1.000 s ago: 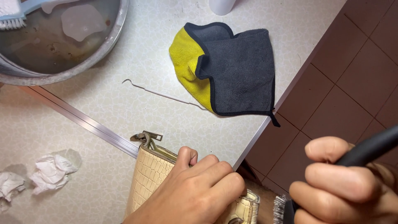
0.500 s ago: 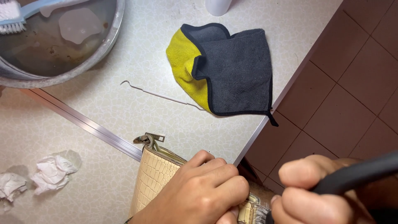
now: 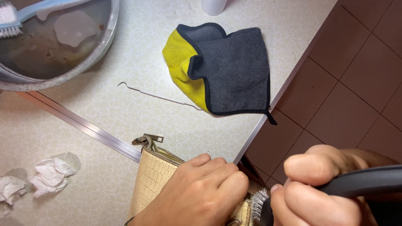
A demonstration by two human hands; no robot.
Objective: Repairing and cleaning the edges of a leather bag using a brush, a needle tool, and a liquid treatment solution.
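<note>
Cream purse (image 3: pixel 153 180) glossy, scale-embossed; cloth (image 3: pixel 226 69) fluffy; basin (image 3: pixel 83 62) dull metal.

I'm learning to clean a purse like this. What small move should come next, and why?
Probably bring the brush down onto the cream purse. The left hand already presses the purse flat at the table edge, and the right hand grips the dark handle with the bristles right beside it.
</note>
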